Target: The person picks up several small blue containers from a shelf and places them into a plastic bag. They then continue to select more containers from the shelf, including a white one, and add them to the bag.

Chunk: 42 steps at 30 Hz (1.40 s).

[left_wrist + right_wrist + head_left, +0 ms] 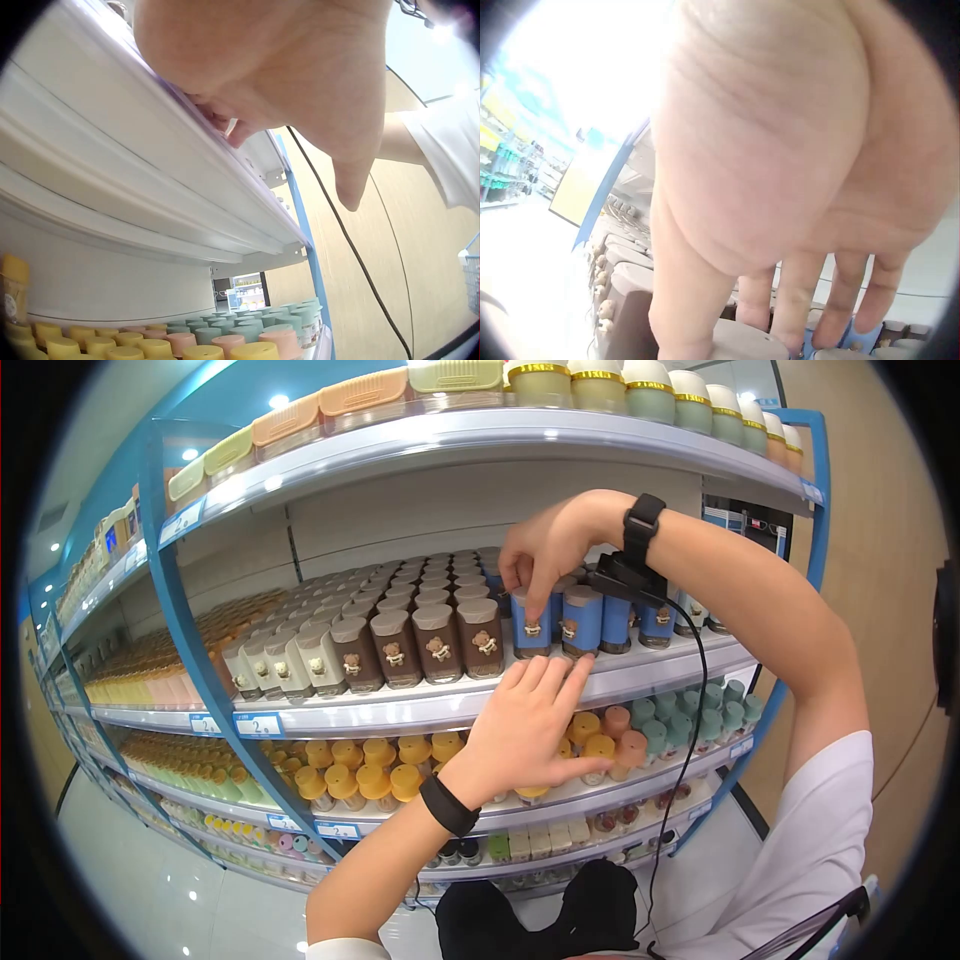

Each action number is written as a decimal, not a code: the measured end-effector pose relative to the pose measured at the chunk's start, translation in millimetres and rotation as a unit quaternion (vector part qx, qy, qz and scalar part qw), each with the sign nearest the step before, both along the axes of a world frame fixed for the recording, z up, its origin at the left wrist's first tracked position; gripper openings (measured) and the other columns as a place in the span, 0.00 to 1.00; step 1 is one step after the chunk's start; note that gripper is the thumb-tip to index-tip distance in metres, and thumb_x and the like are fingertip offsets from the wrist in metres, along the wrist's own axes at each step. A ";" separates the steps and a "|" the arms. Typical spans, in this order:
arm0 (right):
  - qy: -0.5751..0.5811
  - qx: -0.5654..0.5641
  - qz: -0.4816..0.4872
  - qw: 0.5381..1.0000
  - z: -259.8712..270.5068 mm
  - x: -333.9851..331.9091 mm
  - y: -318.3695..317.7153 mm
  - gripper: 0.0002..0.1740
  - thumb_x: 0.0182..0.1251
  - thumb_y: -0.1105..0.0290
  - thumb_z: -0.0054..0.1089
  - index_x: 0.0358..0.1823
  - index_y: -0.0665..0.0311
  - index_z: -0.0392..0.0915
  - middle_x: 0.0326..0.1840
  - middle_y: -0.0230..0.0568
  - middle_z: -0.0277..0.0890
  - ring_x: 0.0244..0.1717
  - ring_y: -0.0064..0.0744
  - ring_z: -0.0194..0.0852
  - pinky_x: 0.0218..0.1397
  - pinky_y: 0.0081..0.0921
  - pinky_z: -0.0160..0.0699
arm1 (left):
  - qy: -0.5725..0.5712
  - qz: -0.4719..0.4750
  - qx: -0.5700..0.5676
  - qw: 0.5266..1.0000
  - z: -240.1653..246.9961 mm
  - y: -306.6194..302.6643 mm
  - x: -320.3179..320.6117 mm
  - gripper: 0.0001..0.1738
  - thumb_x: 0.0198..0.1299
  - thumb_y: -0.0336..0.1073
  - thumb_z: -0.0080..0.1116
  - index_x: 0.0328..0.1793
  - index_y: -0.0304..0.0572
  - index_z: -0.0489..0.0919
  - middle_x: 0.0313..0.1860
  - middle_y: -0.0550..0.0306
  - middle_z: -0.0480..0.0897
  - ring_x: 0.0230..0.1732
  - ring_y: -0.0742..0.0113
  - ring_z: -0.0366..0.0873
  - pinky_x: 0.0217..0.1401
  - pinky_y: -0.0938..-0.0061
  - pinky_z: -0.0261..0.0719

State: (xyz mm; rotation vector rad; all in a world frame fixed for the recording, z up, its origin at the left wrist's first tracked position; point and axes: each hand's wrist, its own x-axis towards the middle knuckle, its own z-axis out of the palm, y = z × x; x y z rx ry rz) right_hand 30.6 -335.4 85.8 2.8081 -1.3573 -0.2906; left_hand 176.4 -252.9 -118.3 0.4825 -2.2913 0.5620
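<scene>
My right hand reaches down from above onto the front row of the upper middle shelf. Its thumb lies on the front of a blue bottle with a small bear figure, and the other fingers reach behind it. In the right wrist view the thumb and fingers stand on either side of a grey lid. More blue bottles stand just to the right. Below, my left hand is spread palm down, fingertips at the shelf's front edge near the bottles' bases.
Rows of brown bottles and white bottles fill the shelf to the left. Underneath stand yellow-lidded bottles and green-lidded ones. A blue upright post crosses at left. A black cable hangs from the right wrist.
</scene>
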 end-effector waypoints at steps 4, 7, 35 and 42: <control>-0.066 -0.039 -0.008 0.997 -3.3 -2.2 -23.3 0.37 0.53 0.48 0.87 0.57 0.66 0.87 0.52 0.43 0.90 0.52 0.39 0.88 0.53 0.34 0.84 | -0.005 0.007 0.005 1.000 0.2 1.3 -0.9 0.64 0.55 0.75 0.71 0.80 0.23 0.69 0.57 0.45 0.76 0.56 0.48 0.74 0.64 0.58 0.73; -0.049 -0.071 -0.014 0.996 -11.0 -0.9 -45.6 0.35 0.52 0.51 0.88 0.57 0.66 0.87 0.54 0.46 0.90 0.52 0.42 0.89 0.55 0.36 0.85 | -0.010 0.014 0.004 1.000 0.2 1.6 -0.9 0.65 0.56 0.76 0.70 0.81 0.23 0.69 0.56 0.45 0.76 0.55 0.48 0.73 0.64 0.58 0.72; -0.089 -0.087 -0.095 0.988 14.8 -8.5 2.1 0.31 0.66 0.41 0.75 0.49 0.66 0.88 0.36 0.41 0.87 0.36 0.34 0.85 0.41 0.32 0.83 | -0.010 0.015 0.003 1.000 -1.5 -0.1 -0.3 0.64 0.56 0.76 0.70 0.80 0.24 0.69 0.55 0.46 0.75 0.55 0.49 0.73 0.64 0.59 0.72; 0.035 -0.122 -0.113 0.986 -15.0 -31.5 37.6 0.34 0.58 0.39 0.80 0.44 0.66 0.85 0.38 0.45 0.88 0.41 0.44 0.90 0.40 0.39 0.85 | -0.008 0.017 -0.008 1.000 -2.6 0.0 -1.3 0.64 0.56 0.77 0.70 0.80 0.24 0.70 0.56 0.45 0.75 0.56 0.49 0.73 0.64 0.60 0.72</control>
